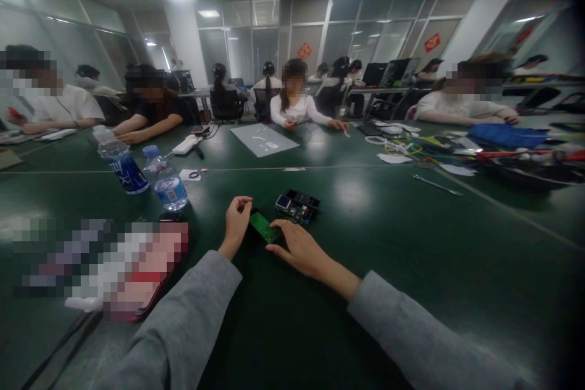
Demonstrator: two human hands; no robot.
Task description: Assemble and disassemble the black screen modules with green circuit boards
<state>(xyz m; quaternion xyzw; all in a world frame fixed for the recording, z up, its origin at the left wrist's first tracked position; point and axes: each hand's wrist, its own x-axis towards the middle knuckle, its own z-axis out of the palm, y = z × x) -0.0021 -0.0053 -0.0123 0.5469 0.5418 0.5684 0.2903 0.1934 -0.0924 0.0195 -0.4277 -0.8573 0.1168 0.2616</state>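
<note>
A thin rectangular green circuit board (262, 225) with a dark edge is held at a tilt between my hands, low over the green table. My left hand (236, 223) is closed at its upper left end, thumb and fingertips pinched by the corner. At the other end, the thumb and fingers of my right hand (299, 247) grip the right side of the board. Just beyond my right hand lies a black electronic device (298, 206), with a small bluish screen and exposed parts along its near edge.
Two water bottles (165, 181) stand to the left, with blurred-out phone-like items (146, 268) nearer me. A grey sheet (264, 139) lies across the table before a seated person. At right are a wrench (437, 185), tangled cables (397, 145) and a blue pouch (507, 135).
</note>
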